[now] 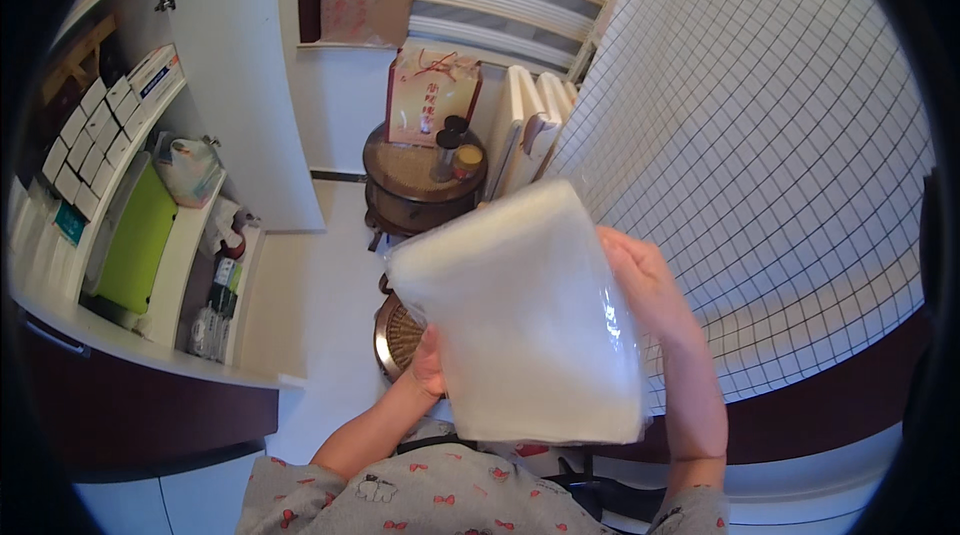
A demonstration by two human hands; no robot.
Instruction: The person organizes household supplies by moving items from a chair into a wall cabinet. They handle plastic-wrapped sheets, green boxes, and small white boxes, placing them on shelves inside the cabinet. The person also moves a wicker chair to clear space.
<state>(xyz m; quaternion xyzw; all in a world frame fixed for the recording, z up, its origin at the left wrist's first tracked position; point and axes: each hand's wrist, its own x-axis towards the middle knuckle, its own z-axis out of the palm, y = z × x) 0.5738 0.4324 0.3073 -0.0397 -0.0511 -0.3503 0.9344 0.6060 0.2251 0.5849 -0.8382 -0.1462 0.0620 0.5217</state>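
A large stack of white, translucent sheets or bags in clear plastic wrap [525,317] is held up in front of my body, tilted to one side. My left hand [430,364] grips its left edge, with the thumb showing beside the wrap and the other fingers hidden. At the upper right edge, my right hand [637,276] holds the package, its fingertips partly hidden behind it. Light glints off the wrap near my right hand.
On the left, an open cabinet [180,272] holds white boxes [94,137], a green bin [139,235] and plastic bags [187,167]. Beyond the package stands a round side table [397,160] with a gift bag [431,100] and jars [466,160]. Checked fabric [765,160] covers the right.
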